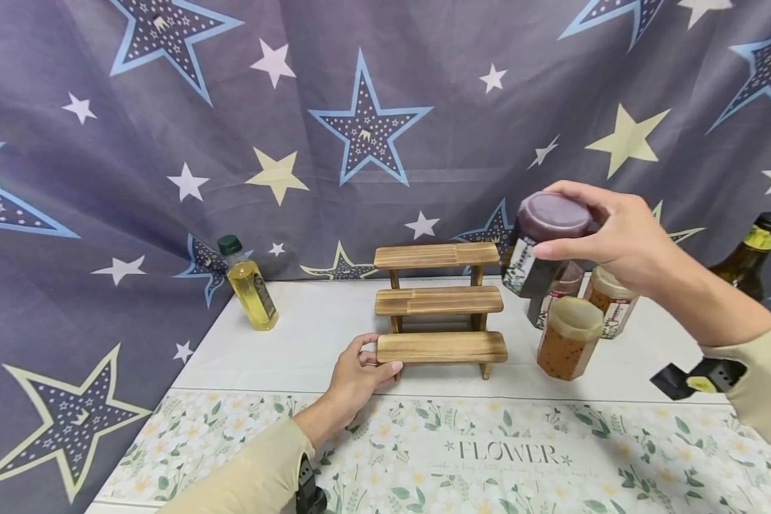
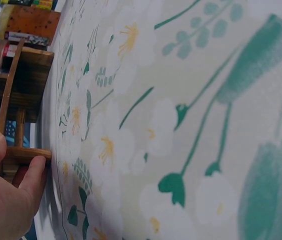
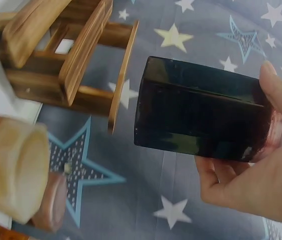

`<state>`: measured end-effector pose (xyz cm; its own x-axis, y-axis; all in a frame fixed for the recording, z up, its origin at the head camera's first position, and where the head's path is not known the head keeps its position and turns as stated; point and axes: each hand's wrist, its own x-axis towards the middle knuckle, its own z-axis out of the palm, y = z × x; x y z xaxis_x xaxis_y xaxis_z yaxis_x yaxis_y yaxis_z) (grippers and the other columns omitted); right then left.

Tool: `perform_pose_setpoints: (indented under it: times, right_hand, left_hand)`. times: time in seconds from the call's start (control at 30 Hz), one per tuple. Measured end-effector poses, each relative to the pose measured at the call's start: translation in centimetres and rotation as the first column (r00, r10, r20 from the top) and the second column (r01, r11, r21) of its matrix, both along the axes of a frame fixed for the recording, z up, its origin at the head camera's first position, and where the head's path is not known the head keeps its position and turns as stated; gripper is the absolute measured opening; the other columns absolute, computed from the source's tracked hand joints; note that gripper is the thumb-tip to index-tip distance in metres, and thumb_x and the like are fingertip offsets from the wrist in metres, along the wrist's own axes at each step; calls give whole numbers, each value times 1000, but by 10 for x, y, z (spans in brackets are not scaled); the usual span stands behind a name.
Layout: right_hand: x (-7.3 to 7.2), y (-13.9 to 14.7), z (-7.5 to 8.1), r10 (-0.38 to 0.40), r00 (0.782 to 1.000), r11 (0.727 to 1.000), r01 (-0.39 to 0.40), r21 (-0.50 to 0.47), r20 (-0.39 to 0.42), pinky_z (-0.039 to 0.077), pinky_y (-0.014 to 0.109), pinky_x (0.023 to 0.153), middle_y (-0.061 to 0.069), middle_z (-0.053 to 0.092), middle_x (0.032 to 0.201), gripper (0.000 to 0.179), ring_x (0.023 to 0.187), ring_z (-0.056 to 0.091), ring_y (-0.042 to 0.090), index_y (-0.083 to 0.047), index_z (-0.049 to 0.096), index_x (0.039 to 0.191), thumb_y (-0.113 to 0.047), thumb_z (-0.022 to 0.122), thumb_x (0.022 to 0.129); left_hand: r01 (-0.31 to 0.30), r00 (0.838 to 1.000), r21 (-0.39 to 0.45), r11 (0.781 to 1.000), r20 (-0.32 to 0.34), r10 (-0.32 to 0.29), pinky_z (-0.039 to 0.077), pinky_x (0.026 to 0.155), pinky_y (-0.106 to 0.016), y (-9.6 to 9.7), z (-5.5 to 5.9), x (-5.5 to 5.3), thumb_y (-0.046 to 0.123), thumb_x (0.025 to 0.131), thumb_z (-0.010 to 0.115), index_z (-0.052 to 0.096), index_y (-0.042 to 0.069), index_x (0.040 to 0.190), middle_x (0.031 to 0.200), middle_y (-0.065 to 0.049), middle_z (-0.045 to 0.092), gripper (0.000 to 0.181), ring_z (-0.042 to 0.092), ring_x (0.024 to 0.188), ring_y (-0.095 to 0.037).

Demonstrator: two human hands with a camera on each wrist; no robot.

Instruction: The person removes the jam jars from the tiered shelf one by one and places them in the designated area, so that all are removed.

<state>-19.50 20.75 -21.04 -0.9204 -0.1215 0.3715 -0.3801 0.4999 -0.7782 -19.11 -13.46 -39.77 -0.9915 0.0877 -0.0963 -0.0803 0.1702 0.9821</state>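
Observation:
My right hand (image 1: 636,235) grips a dark jar (image 1: 532,268) with a purple lid by its top, thumb on one side and fingers round the other. The jar is held in the air, slightly tilted, to the right of a three-tier wooden stand (image 1: 442,347). In the right wrist view the jar's dark side (image 3: 196,110) faces the camera. My left hand (image 1: 353,375) pinches the left end of the stand's lowest step. The left wrist view shows thumb and fingers of that hand (image 2: 11,190) on either side of the stand's end.
Below the raised jar stand an amber jar (image 1: 568,343) with a pale lid, a second amber jar (image 1: 619,314) and a dark reddish jar (image 1: 548,303). A brown bottle (image 1: 742,268) is at far right, an oil bottle (image 1: 253,293) at left. A star-patterned curtain (image 1: 334,228) hangs behind.

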Motion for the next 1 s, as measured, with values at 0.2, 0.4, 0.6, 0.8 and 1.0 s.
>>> perform_pose_setpoints:
  times: [0.2, 0.4, 0.6, 0.8, 1.0]
  right_hand:
    - [7, 28, -5, -77, 996, 997, 76, 21, 45, 50, 9, 69, 1, 58, 115, 64, 99, 53, 13, -23, 56, 132, -20, 85, 75]
    - [10, 53, -13, -158, 986, 987, 157, 24, 60, 47, 7, 65, -6, 59, 110, 64, 93, 52, 8, -22, 56, 130, -20, 86, 74]
    - [13, 76, -24, -254, 965, 965, 248, 91, 63, 45, 12, 57, -6, 53, 108, 63, 90, 46, 10, -26, 53, 130, -28, 84, 75]
    - [17, 96, -36, -338, 939, 932, 326, 155, 59, 35, 32, 40, -1, 48, 105, 68, 75, 42, 12, -31, 50, 133, -38, 84, 74]
    - [21, 111, -47, -328, 942, 943, 321, 88, 75, 40, 32, 39, -20, 56, 93, 60, 74, 47, 5, -28, 55, 126, -27, 85, 75]
  left_hand:
    - [2, 1000, 5, 1000, -2, -1, 60, 84, -35, 1, 0, -1, 8, 85, 74, 37, 6, 143, 98, -13, 63, 69, 67, 91, -27]
    - [5, 1000, -5, 1000, -5, -5, 61, 83, -34, 1, 1, -1, 9, 84, 75, 38, 5, 142, 99, -14, 63, 69, 66, 87, -21]
    - [3, 1000, -13, 1000, 0, -3, 61, 83, -34, 1, 1, 0, 10, 84, 75, 36, 5, 143, 100, -14, 63, 71, 66, 87, -20]
    - [-1, 1000, -11, 1000, 0, 1, 61, 83, -35, 1, 2, 0, 9, 84, 75, 36, 5, 144, 99, -13, 63, 71, 66, 88, -21]
    - [3, 1000, -15, 1000, -4, -3, 60, 84, -35, 0, 2, 1, 9, 85, 74, 36, 5, 144, 98, -13, 63, 71, 66, 86, -18]
